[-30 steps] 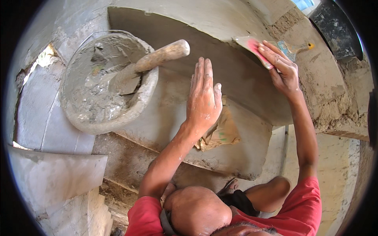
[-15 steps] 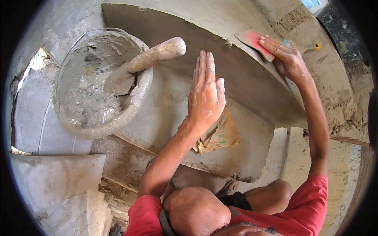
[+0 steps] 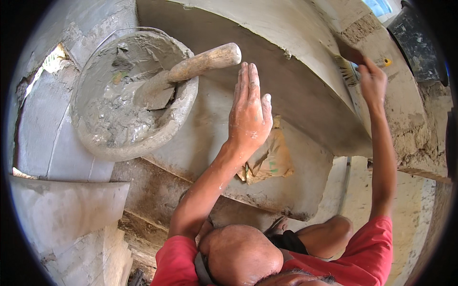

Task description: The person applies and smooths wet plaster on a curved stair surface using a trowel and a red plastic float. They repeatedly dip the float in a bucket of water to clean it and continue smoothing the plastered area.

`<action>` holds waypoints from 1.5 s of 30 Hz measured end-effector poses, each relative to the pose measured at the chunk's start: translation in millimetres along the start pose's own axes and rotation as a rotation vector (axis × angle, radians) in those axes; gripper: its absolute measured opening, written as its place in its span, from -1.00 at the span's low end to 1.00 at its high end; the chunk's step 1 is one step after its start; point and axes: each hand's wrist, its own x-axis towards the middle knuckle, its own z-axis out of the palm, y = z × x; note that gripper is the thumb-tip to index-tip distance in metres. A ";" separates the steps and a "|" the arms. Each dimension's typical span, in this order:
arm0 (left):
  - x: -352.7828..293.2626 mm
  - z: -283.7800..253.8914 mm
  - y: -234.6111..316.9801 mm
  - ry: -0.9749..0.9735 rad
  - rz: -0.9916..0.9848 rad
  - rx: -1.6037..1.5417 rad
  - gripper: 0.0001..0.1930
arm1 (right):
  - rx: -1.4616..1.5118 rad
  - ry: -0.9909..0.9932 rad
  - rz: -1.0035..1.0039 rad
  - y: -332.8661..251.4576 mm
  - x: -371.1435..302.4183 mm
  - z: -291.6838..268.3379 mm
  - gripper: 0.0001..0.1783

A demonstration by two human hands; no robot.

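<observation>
My left hand (image 3: 250,110) is stretched flat with its fingers together and holds nothing. Its fingertips are close to the wooden handle (image 3: 210,62) of a tool whose head is sunk in wet grey mortar (image 3: 121,102). Whether the palm rests on the smooth curved face (image 3: 267,62) behind it, I cannot tell. At the upper right, my right hand (image 3: 373,82) is closed on a thin flat plate (image 3: 350,51), tilted up and dark on this side. Right beside it lies a brush with pale bristles (image 3: 347,70); its yellow handle end (image 3: 385,62) shows past my fingers.
The mortar fills a round bucket (image 3: 190,112) with a wire handle at the left. A crumpled brown paper bag (image 3: 273,159) lies on the grey slab below my left hand. A black container (image 3: 416,45) stands at the far right, beside the rough ledge (image 3: 403,102).
My right hand has lifted and tipped the flat plate, which lay pinkish-red under my fingers, uncovering the brush bristles. My left hand stays put while the view has shifted slightly.
</observation>
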 end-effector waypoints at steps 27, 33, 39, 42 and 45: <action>-13.6 -12.6 -9.2 0.038 -0.090 0.061 -0.26 | -1.009 0.104 -1.063 -50.0 -98.1 122.3 -0.32; 6.4 -13.5 -18.1 0.090 -0.059 0.084 -0.26 | -1.010 -0.066 -1.039 -66.6 -147.0 87.8 -0.34; 15.8 5.9 -21.5 0.119 -0.019 0.095 -0.27 | -0.975 0.103 -1.028 -71.6 -98.4 95.7 -0.35; 10.3 2.9 -22.7 0.114 -0.023 0.071 -0.25 | -1.043 0.059 -1.063 -42.2 -112.4 89.0 -0.33; 11.7 -3.2 -29.5 0.126 -0.032 0.048 -0.24 | -1.180 -0.075 -1.120 -28.8 -145.8 71.5 -0.36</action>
